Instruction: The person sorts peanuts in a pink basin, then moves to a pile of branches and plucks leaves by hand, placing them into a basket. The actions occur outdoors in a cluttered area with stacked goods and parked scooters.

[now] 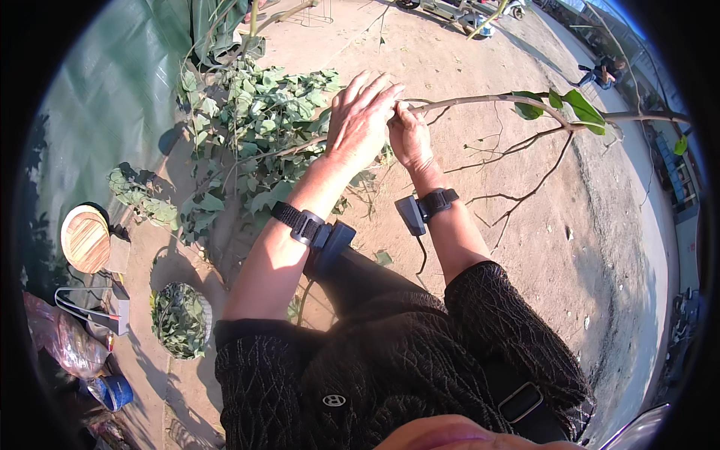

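Note:
A thin leafy branch (484,100) reaches in from the right, its near end at my two hands. My right hand (409,132) grips this end between thumb and curled fingers. Against it, my left hand (363,115) is raised with its back up and fingers extended; its palm side is hidden, so whether it holds a stem cannot be told. Large green leaves (584,108) grow at the branch's fork, with bare dark twigs hanging below. Behind and left of my left hand lies a heap of cut leafy vines (253,118).
At the lower left stand a basket of leaves (181,320), a round wooden board (86,239), a plastic bag (70,340) and a blue container (115,392). A green tarpaulin (112,90) hangs on the left. A seated person (602,73) and scooters (478,25) are farther off.

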`<state>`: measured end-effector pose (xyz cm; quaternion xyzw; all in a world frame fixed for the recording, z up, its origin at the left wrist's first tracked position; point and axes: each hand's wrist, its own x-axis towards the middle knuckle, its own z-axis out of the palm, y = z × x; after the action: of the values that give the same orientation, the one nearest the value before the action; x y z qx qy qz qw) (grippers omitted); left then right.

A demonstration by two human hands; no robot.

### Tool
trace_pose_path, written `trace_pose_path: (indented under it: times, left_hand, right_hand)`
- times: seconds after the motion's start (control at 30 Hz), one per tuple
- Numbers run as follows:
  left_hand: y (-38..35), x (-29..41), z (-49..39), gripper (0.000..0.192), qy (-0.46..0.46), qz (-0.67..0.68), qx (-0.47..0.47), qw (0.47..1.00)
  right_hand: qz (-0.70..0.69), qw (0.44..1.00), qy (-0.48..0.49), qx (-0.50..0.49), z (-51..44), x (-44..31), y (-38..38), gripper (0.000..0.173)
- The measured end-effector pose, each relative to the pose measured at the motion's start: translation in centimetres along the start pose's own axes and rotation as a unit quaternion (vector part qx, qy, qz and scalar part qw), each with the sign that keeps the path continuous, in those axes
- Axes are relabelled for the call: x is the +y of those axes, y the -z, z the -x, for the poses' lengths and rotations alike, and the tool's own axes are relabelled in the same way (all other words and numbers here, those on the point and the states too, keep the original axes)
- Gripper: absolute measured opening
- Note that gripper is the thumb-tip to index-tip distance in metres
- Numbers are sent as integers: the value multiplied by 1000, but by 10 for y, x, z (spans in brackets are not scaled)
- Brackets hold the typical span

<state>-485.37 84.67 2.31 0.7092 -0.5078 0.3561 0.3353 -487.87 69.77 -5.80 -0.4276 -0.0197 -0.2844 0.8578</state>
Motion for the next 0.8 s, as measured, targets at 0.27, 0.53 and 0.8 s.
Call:
trace_pose_path:
  times: [0.27,0.53,0.8]
  left_hand:
    - [-16,-25,11,28,110,129,-151,974]
    - [3,-12,17,38,190,98,-150,965]
    - [37,45,-40,35,14,142,25,989]
  right_hand:
    - [90,995,-5,-34,8,22,-19,14]
    - [118,993,-27,-3,7,21,-39,15]
    - [160,979,13,-125,-4,47,-47,36]
